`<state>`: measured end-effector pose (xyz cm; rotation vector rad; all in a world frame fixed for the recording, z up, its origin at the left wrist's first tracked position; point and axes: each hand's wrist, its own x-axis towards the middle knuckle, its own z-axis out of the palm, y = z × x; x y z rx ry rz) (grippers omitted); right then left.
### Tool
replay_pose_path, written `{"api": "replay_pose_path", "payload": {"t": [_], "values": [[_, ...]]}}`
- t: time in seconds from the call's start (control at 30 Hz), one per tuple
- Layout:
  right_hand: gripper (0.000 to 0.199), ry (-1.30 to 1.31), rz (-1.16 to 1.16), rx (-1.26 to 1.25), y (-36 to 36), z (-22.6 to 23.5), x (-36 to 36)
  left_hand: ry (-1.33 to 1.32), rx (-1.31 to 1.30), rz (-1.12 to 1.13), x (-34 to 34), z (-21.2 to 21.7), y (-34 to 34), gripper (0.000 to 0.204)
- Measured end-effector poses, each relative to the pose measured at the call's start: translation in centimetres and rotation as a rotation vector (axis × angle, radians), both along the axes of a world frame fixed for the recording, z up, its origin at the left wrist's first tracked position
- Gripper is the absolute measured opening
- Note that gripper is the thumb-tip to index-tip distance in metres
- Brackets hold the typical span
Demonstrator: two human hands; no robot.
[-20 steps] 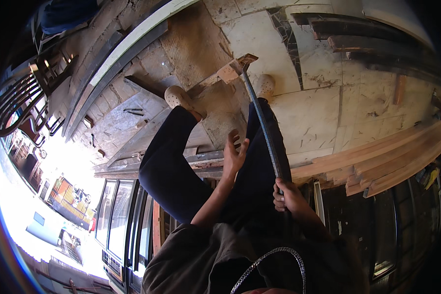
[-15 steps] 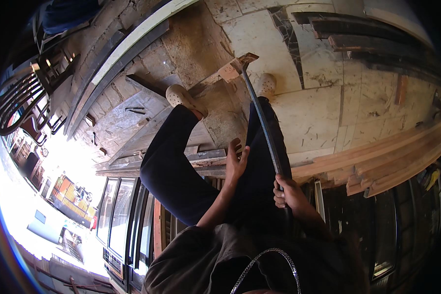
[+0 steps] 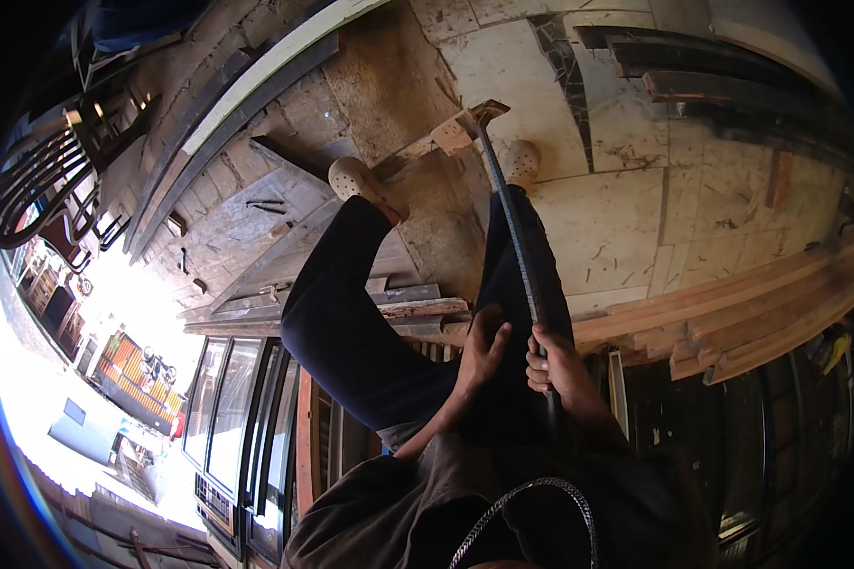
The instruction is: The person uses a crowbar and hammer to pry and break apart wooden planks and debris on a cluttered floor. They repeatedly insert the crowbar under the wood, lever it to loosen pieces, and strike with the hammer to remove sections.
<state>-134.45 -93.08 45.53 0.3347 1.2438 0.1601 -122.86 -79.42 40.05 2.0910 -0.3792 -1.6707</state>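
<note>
Nearest to us, our right hand [image 3: 558, 372] is wrapped tight around the lower end of a long dark steel crowbar [image 3: 512, 223], fingers closed on the shaft, so the whole length can serve as a lever. Our left hand [image 3: 482, 349] lies just beside it, fingers spread and flat against our dark trouser leg [image 3: 351, 332], gripping nothing; we judge that it braces the body against the pull. The bar runs up along the right leg to its forked head, which is set against a small pale wooden block [image 3: 453, 136] on a slanting timber, the tip tucked low where prying would bite. Our two cream clogs [image 3: 351, 176] stand either side of that head, one on the timber and one touching the bar, seemingly to hold the work down.

We count one bar, two hands, two shoes. To the right lies a stack of long pale wooden planks [image 3: 731, 313], at least four edges showing. Further off, the cracked stone-tiled floor [image 3: 626, 190] carries a few dark boards [image 3: 702, 85] near the rim. On the left sits a black metal chair [image 3: 38, 180].
</note>
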Motion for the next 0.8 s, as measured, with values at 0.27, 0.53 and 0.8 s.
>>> {"api": "replay_pose_path", "payload": {"t": [0.27, 0.53, 0.8], "values": [[0.031, 0.053, -0.079, -0.046, 1.6, 0.4, 4.2, 0.141, 0.052, 0.207, 1.7, 2.6, -1.2, 0.035], [0.028, 0.102, -0.251, -0.199, 14.8, -3.3, 18.3, 0.157, 0.065, 0.349, 13.4, 11.3, 5.7, 0.065], [0.028, 0.090, -0.171, -0.131, 19.9, -7.2, 26.5, -0.575, 0.327, -0.644, 19.6, 10.0, 9.7, 0.034]]}}
